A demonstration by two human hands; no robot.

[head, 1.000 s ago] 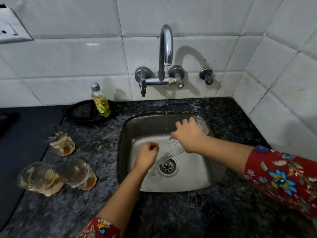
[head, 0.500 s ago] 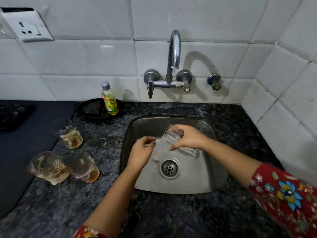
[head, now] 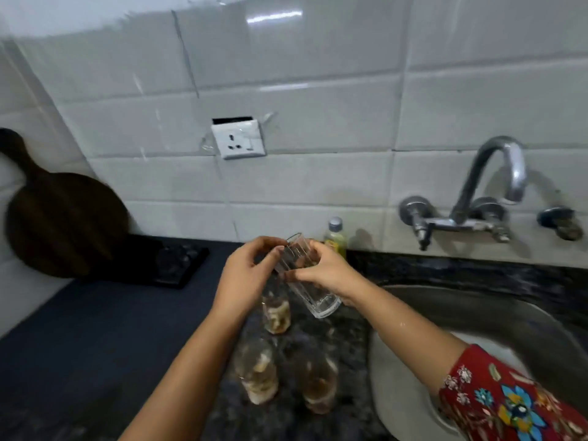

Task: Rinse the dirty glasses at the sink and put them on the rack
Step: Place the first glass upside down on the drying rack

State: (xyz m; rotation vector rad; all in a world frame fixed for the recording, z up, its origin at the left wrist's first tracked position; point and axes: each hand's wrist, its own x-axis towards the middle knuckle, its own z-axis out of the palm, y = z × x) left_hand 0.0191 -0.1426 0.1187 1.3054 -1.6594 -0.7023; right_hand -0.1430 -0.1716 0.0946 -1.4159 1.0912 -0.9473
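Clear glass [head: 305, 281]: tilted, held in the air above the table [head: 350, 342], left of the sink [head: 477, 310]. Right hand [head: 327, 275]: fingers wrapped round its middle. Left hand [head: 245, 275]: fingers curled on its far rim end. Dirty glasses [head: 257, 374]: three, upright on the table, below the hands.

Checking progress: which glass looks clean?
The tilted glass in the left hand and right hand: clear, while the three glasses on the counter hold brownish dregs.

White tiled wall [head: 318, 100], dark counter [head: 445, 267]
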